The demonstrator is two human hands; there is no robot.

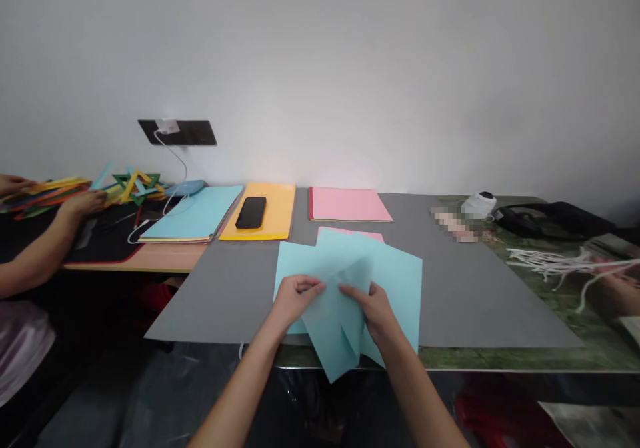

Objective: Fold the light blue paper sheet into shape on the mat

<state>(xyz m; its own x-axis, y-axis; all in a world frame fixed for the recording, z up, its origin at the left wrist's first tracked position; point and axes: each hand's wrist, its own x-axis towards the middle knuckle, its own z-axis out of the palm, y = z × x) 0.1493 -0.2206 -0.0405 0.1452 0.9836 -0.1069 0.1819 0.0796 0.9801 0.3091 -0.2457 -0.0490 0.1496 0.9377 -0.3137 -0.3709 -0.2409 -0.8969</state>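
Note:
Between my two hands is a light blue sheet of paper (325,321), partly folded over, its lower corner hanging past the table's front edge. My left hand (299,298) pinches its left side between thumb and fingers. On the other side, my right hand (373,305) grips the folded-over part, thumb and fingers closed on it. Under the held sheet lie more light blue sheets (400,288), spread to the left and right. A strip of pink paper (350,234) shows just behind them.
Along the wall lie a pink paper stack (350,205), a yellow stack (280,211) bearing a black phone (251,213), and a blue stack (195,215). At left a co-worker's hands (83,201) handle coloured strips. White cords (550,261) lie near another person's hand at right.

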